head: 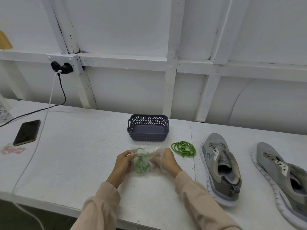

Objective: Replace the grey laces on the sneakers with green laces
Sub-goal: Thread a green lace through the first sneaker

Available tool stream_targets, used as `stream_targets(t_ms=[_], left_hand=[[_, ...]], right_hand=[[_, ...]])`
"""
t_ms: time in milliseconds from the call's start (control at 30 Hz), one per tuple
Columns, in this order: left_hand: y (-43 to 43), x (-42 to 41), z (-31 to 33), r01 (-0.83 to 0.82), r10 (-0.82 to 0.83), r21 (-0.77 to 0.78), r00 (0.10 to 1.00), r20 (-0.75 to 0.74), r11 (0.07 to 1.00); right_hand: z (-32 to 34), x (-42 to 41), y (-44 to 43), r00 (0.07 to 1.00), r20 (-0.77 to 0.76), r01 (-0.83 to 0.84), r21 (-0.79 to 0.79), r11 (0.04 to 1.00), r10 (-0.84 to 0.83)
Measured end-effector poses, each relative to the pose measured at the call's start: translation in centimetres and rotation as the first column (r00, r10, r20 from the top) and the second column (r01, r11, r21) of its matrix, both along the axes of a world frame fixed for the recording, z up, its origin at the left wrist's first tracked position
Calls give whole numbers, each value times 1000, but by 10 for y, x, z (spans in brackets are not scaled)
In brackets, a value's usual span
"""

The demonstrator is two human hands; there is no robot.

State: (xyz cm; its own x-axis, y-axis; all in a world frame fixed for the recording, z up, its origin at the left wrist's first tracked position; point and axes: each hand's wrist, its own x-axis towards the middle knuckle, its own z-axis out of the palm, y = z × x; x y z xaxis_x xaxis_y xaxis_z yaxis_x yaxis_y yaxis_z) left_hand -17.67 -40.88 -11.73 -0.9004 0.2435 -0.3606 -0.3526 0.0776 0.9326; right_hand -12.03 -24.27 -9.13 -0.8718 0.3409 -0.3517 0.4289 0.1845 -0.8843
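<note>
- No word, brand name or number can be read in this view.
- The inner grey sneaker (221, 165) has a white tongue label (216, 152) printed with dark marks. They are too small and blurred to read.
- The same sneaker carries a pale side emblem (209, 157) made of short upright strokes. It cannot be read as letters or identified as a brand.
- The outer grey sneaker (282, 176), towards the picture's edge, has a white tongue strip (281, 165) with dark marks. These are equally unreadable.
</note>
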Motion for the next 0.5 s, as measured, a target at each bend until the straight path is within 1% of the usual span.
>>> stream_targets(t_ms=[67, 200, 267, 300, 333, 433, 467, 500], left_hand=[[-2, 0, 0, -19, 19, -22, 1000, -6, 1000], [-4, -3, 0, -38, 35, -63, 998, -46, 997], [-10, -8, -4, -84, 76, -102, 994, -77, 991], [-14, -9, -5, -105, 96, -118, 992, -81, 987], [-18, -11, -5, -123, 114, -127, 990, -81, 984], [-28, -12, -2, -199, 175, -174, 974, -146, 964], [-31, -14, -1, -217, 186, -195, 968, -168, 956], [-34, -15, 0, -230, 192, -216, 964, -185, 949]], right_hand=[[2, 5, 3, 1000, -30, 3, -34, 999, -4], [8, 26, 16, 990, -141, 1, -125, 992, -18], [10, 36, 27, 988, -146, 13, -191, 981, -42], [11, 39, 34, 992, -120, 24, -200, 980, -49], [13, 41, 41, 995, -85, 35, -184, 982, -51], [16, 46, 64, 999, 33, 44, -45, 998, -42], [20, 47, 70, 996, 84, 13, 17, 1000, -15], [22, 47, 76, 987, 157, -53, 88, 995, 39]])
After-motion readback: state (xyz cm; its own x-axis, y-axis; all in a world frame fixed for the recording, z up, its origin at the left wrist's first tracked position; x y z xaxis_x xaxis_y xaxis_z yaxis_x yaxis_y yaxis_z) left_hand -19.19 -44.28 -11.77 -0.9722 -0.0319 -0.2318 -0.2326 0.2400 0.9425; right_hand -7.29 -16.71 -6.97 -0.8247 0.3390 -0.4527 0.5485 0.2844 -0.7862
